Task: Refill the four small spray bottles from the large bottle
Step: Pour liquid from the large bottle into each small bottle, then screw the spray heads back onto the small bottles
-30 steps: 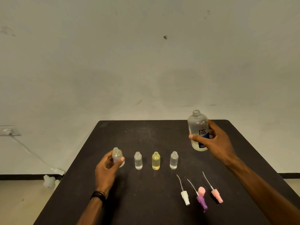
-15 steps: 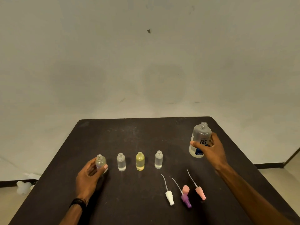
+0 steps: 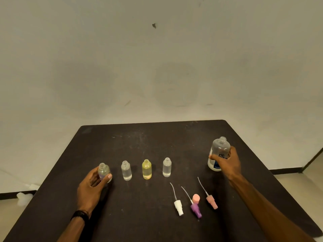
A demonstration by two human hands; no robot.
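Several small uncapped spray bottles stand in a row on the black table [image 3: 148,137]. My left hand [image 3: 90,187] grips the leftmost one [image 3: 104,172], a clear bottle with a purplish tint. To its right stand a clear bottle [image 3: 126,170], a yellow bottle [image 3: 146,169] and another clear bottle [image 3: 167,167]. My right hand [image 3: 229,163] holds the large clear bottle [image 3: 218,152], uncapped, upright, resting on the table at the right.
Spray heads with dip tubes lie in front of the row: a white one [image 3: 178,205], a purple one [image 3: 195,209], a pink one [image 3: 211,201], and a pink cap [image 3: 196,198]. The table's right edge is close to the large bottle.
My right hand has lowered the large bottle down onto the table at the right. My left hand keeps its hold on the leftmost small bottle. The view has shifted.
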